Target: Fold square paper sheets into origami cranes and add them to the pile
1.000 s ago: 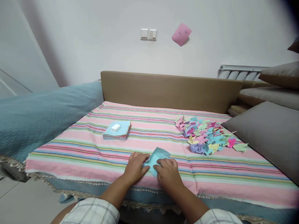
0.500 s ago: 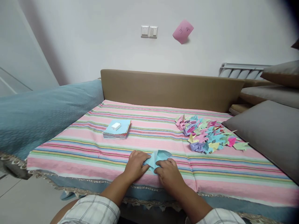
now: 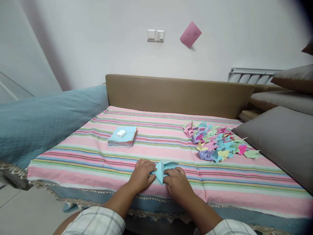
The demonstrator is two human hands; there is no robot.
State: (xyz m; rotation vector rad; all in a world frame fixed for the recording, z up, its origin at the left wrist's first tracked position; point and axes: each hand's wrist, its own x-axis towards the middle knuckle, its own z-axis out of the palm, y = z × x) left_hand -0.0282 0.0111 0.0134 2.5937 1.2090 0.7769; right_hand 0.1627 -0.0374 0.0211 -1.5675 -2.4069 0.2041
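A light blue sheet of origami paper (image 3: pixel 160 171), partly folded, lies on the striped cloth near the front edge. A pointed flap stands out at its middle, and a curved part shows on the right. My left hand (image 3: pixel 142 173) is closed on its left side, thumb and fingers pressing the paper. From the right, my right hand (image 3: pixel 178 182) grips the other side, its fingertips partly tucked under the curved part. Some of the paper is hidden beneath the fingers.
Folded paper cranes (image 3: pixel 217 142) in many colours lie heaped at the right, beside a grey cushion (image 3: pixel 276 140). A stack of coloured paper (image 3: pixel 123 140) bears a small white block (image 3: pixel 121 133). The striped cloth (image 3: pixel 156 150) ends in a lace-trimmed front edge.
The paper's middle has gone from a wider, raised shape to a narrower, flatter pointed flap. The curved right part sits lower. Both hands have hardly moved.
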